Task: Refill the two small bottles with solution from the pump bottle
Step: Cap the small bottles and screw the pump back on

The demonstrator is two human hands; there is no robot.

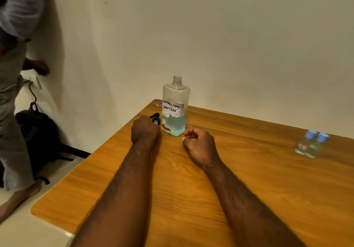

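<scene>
One pump (155, 118) in left grip (145, 130) — beside bottle (175, 110).

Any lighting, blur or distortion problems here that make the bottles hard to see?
Head view: dim, warm yellow light, no glare; the handwritten label on the pump bottle is readable. Head view: the two small bottles near the right edge look soft, their label unreadable. Head view: wide-angle bending curves the table edges; the black pump head at the left hand is dark and partly hidden.

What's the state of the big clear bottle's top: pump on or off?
Off. The clear rectangular plastic bottle stands with a bare threaded neck; the black pump head is beside it, gripped by the left hand.
</scene>
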